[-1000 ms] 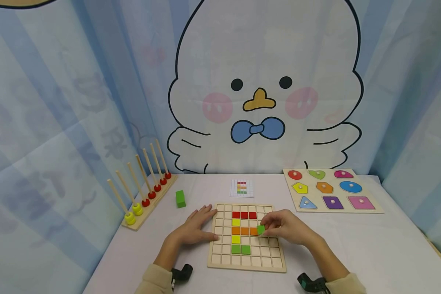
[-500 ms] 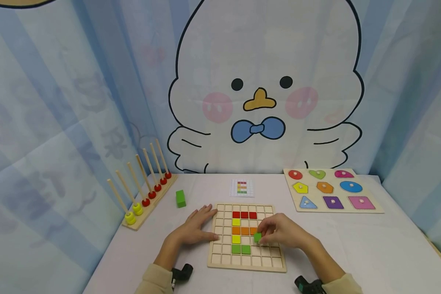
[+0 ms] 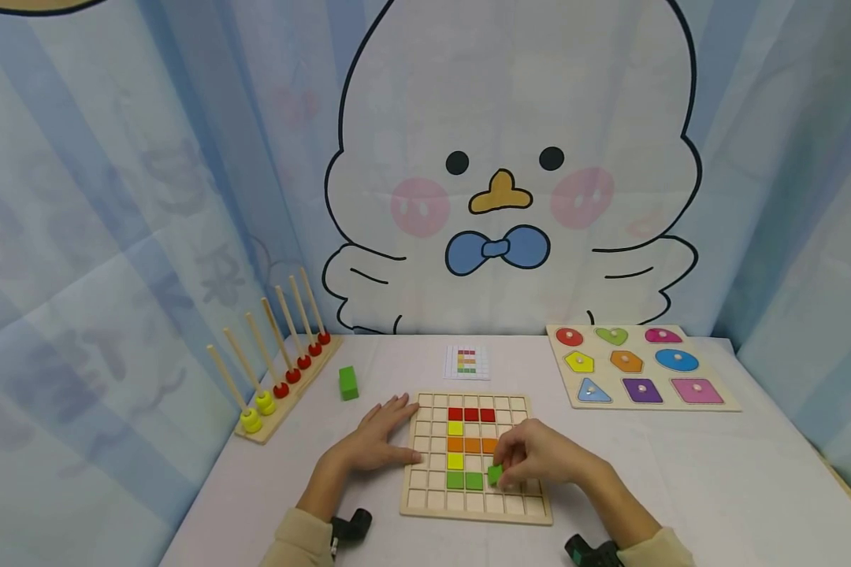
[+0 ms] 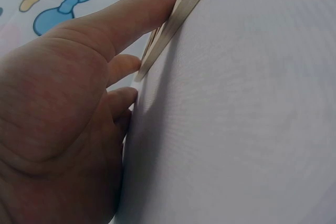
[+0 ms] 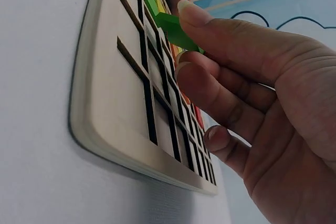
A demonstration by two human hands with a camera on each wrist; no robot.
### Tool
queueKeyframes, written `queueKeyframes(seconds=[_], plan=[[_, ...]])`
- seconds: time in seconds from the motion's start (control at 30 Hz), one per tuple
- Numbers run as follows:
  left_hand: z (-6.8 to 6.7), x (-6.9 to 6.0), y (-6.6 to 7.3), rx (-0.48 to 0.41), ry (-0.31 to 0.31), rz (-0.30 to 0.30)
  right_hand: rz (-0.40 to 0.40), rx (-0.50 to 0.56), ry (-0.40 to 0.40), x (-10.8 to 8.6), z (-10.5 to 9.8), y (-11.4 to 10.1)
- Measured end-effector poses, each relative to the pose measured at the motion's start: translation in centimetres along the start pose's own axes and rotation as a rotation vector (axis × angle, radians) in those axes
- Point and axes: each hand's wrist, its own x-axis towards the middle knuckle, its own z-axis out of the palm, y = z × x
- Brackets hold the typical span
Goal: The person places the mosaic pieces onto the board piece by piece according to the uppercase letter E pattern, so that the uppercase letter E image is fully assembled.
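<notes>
A wooden grid board (image 3: 475, 518) lies on the table with red, yellow, orange and green squares set in its cells. My right hand (image 3: 546, 453) pinches a small green block (image 3: 495, 475) between thumb and fingers, just right of two green squares (image 3: 464, 480) in a lower row. In the right wrist view the green block (image 5: 178, 32) is tilted against the grid; whether it sits in a cell is unclear. My left hand (image 3: 377, 441) rests at the board's left edge, fingers extended. In the left wrist view its thumb (image 4: 131, 19) touches the rim.
Behind the board lies a pattern card (image 3: 467, 363). A loose green block (image 3: 348, 383) stands to the left, beside a wooden peg rack (image 3: 294, 394) with red and yellow beads. At the back right is a shape puzzle board (image 3: 655, 400). Curtains hang around the table.
My right hand has carried the green block toward me, from beside the orange row down to the row with the green squares. The left hand has stayed in place.
</notes>
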Motion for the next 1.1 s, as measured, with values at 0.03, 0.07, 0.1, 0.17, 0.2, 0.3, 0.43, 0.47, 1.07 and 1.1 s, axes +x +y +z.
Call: queueKeyframes(seconds=[0.03, 0.07, 0.1, 0.17, 0.2, 0.3, 0.43, 0.47, 1.07, 1.1], plan=[[-0.02, 0.0, -0.01, 0.0, 0.0, 0.002, 0.003, 0.001, -0.005, 0.01, 0.06, -0.04], [-0.03, 0.0, -0.02, -0.001, 0.0, 0.005, 0.004, -0.003, -0.009, 0.03, 0.12, -0.08], [-0.05, 0.01, -0.03, 0.0, -0.003, 0.004, 0.004, -0.006, -0.013, 0.04, 0.17, -0.11], [-0.05, 0.0, -0.03, -0.001, -0.003, 0.001, 0.006, -0.015, -0.021, 0.09, 0.29, -0.15], [-0.04, 0.0, -0.04, 0.0, -0.003, -0.001, 0.006, -0.02, -0.023, 0.12, 0.35, -0.15], [-0.04, 0.03, -0.01, 0.001, -0.004, -0.008, 0.011, -0.029, -0.03, 0.21, 0.46, -0.1], [-0.04, 0.08, -0.01, -0.004, -0.001, -0.005, 0.018, -0.027, -0.033, 0.32, 0.53, -0.05], [-0.05, 0.08, 0.0, -0.005, -0.002, -0.005, 0.018, -0.025, -0.034, 0.34, 0.55, -0.05], [-0.07, -0.05, -0.01, -0.003, -0.004, 0.003, 0.02, -0.049, -0.051, 0.51, 0.86, 0.09], [-0.08, -0.06, -0.01, -0.004, -0.004, 0.007, 0.019, -0.052, -0.052, 0.53, 0.87, 0.11]])
